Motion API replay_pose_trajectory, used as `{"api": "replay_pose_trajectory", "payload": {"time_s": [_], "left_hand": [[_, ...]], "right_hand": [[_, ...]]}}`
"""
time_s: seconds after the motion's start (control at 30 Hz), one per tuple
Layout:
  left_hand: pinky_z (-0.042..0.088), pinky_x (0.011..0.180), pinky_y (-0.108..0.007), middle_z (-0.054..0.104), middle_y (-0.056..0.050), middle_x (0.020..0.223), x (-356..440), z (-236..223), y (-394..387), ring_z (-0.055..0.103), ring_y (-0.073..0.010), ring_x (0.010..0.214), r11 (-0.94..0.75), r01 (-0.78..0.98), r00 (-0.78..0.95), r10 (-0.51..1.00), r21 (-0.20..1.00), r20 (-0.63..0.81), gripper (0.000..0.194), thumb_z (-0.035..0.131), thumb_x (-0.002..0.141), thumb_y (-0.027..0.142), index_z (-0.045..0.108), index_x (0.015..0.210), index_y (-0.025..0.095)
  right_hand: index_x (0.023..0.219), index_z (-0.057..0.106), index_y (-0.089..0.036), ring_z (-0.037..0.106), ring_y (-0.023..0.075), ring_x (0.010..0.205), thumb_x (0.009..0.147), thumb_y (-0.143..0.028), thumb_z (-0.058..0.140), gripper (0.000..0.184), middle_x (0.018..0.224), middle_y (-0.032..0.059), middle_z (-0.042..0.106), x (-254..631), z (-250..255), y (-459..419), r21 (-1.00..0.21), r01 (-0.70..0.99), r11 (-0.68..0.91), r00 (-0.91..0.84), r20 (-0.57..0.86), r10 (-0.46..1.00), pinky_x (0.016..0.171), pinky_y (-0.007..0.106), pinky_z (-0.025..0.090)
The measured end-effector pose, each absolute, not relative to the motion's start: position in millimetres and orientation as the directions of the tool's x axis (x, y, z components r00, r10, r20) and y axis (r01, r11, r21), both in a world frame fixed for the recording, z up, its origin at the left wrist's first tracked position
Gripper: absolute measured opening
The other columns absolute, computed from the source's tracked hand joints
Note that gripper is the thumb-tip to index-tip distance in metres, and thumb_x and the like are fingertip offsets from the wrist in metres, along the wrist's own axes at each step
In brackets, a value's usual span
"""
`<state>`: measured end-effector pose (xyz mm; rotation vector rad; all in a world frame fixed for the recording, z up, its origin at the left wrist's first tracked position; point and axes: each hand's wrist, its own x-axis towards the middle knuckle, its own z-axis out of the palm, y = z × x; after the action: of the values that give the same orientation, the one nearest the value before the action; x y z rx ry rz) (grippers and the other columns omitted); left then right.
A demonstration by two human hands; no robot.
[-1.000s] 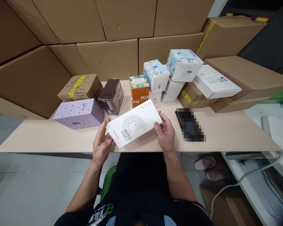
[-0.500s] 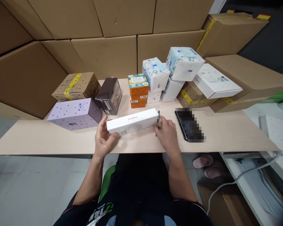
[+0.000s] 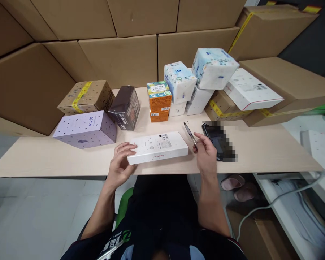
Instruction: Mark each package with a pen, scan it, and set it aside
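Observation:
A slim white box (image 3: pixel 157 147) lies flat near the table's front edge, its printed label facing up. My left hand (image 3: pixel 121 162) grips the box's left end, fingers over the top and thumb at the near side. Just right of the box, my right hand (image 3: pixel 206 151) pinches a pen (image 3: pixel 190 133) that points away from me. A dark phone-like device (image 3: pixel 218 141), partly blurred out, lies beside that hand. Behind the white box stand orange tea boxes (image 3: pixel 159 103) and a dark brown box (image 3: pixel 125 108).
Left on the table (image 3: pixel 81 162) sit a lilac box (image 3: pixel 83 130) and a taped carton (image 3: pixel 88 95). Tissue packs (image 3: pixel 215 68) are stacked at back right, near another flat white box (image 3: pixel 253 90) on cartons. Large cardboard boxes (image 3: pixel 119 59) wall the back.
The white box has turned from its narrow side onto its flat face, label up. My right hand has moved right, away from the box's end, with the pen in it.

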<state>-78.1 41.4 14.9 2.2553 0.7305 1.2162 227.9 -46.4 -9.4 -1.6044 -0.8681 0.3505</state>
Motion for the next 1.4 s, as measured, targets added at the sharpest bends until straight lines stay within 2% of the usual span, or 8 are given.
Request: {"api": "replay_pose_trajectory", "payload": {"time_s": [0.2, 0.4, 0.57, 0.73, 0.83, 1.0, 1.2, 1.4], "left_hand": [[0.046, 0.111, -0.058, 0.065, -0.006, 0.133, -91, 17, 33, 0.051, -0.0264, 0.137, -0.793, 0.294, 0.603, 0.587, 0.534, 0.541, 0.044, 0.045, 0.087, -0.001, 0.068, 0.114, 0.025], [0.052, 0.104, -0.051, 0.069, -0.005, 0.121, -79, 23, 35, 0.062, -0.0234, 0.119, -0.790, 0.316, 0.446, 0.612, 0.525, 0.653, 0.033, 0.054, 0.091, 0.004, 0.071, 0.110, 0.025], [0.045, 0.112, -0.053, 0.061, -0.009, 0.136, -59, 43, 41, 0.051, -0.0285, 0.132, -0.790, 0.431, 0.583, 0.613, 0.436, 0.533, 0.030, 0.065, 0.093, 0.027, 0.066, 0.123, 0.026], [0.032, 0.116, -0.066, 0.036, -0.016, 0.160, -47, 50, 60, 0.024, -0.0444, 0.149, -0.755, 0.560, 0.768, 0.627, 0.340, 0.128, 0.097, 0.074, 0.075, 0.071, 0.038, 0.154, 0.029], [0.032, 0.115, -0.066, 0.039, -0.018, 0.156, -41, 51, 66, 0.027, -0.0463, 0.147, -0.764, 0.570, 0.790, 0.611, 0.301, 0.055, 0.111, 0.076, 0.068, 0.074, 0.029, 0.158, 0.028], [0.025, 0.116, -0.063, 0.047, -0.021, 0.145, -26, 51, 55, 0.041, -0.0410, 0.137, -0.794, 0.589, 0.746, 0.605, 0.148, 0.278, 0.106, 0.081, 0.072, 0.058, 0.030, 0.157, 0.021], [0.012, 0.122, -0.053, 0.058, -0.016, 0.135, -19, 31, 40, 0.047, -0.0355, 0.131, -0.759, 0.644, 0.628, 0.456, -0.093, 0.631, 0.085, 0.077, 0.082, 0.046, 0.037, 0.153, 0.023], [0.021, 0.122, -0.050, 0.063, -0.013, 0.124, -14, 24, 19, 0.047, -0.0308, 0.129, -0.759, 0.649, 0.530, 0.402, -0.052, 0.747, 0.059, 0.072, 0.088, 0.034, 0.052, 0.143, 0.023]], "right_hand": [[0.098, 0.074, -0.023, 0.056, 0.0080, 0.067, 0.078, -0.032, 0.071, 0.023, 0.088, 0.0013, 0.070, 227, 3, -48, -0.926, -0.314, 0.212, 0.682, -0.064, 0.729, 0.061, 0.022, 0.044], [0.092, 0.074, -0.023, 0.060, 0.0096, 0.070, 0.068, -0.021, 0.069, 0.025, 0.093, 0.0043, 0.076, 233, 14, -54, -0.830, -0.527, 0.185, 0.503, -0.130, 0.854, 0.059, 0.020, 0.046], [0.092, 0.071, -0.028, 0.067, 0.0113, 0.078, 0.066, -0.015, 0.069, 0.029, 0.096, -0.0006, 0.076, 231, 12, -57, -0.847, -0.483, 0.223, 0.463, -0.031, 0.886, 0.068, 0.024, 0.053], [0.096, 0.065, -0.028, 0.068, 0.0132, 0.085, 0.075, -0.022, 0.076, 0.025, 0.098, -0.0016, 0.074, 227, 10, -57, -0.910, -0.303, 0.281, 0.466, 0.116, 0.877, 0.080, 0.031, 0.056], [0.098, 0.059, -0.028, 0.068, 0.0126, 0.079, 0.079, -0.031, 0.078, 0.026, 0.092, -0.0022, 0.073, 226, 9, -56, -0.913, -0.237, 0.332, 0.503, 0.177, 0.846, 0.078, 0.031, 0.055], [0.090, 0.051, -0.025, 0.060, 0.0102, 0.056, 0.085, -0.042, 0.071, 0.027, 0.059, -0.0085, 0.063, 227, 11, -52, -0.832, -0.266, 0.486, 0.708, 0.173, 0.685, 0.058, 0.022, 0.048], [0.092, 0.059, -0.023, 0.060, 0.0128, 0.051, 0.088, -0.042, 0.054, 0.020, 0.056, -0.0051, 0.064, 225, 24, -52, -0.801, -0.218, 0.557, 0.819, 0.160, 0.551, 0.052, 0.025, 0.046], [0.099, 0.062, -0.026, 0.067, 0.0141, 0.060, 0.084, -0.032, 0.068, 0.017, 0.067, -0.0055, 0.069, 205, 58, -51, -0.811, 0.027, 0.584, 0.716, 0.424, 0.555, 0.065, 0.032, 0.056]]}}
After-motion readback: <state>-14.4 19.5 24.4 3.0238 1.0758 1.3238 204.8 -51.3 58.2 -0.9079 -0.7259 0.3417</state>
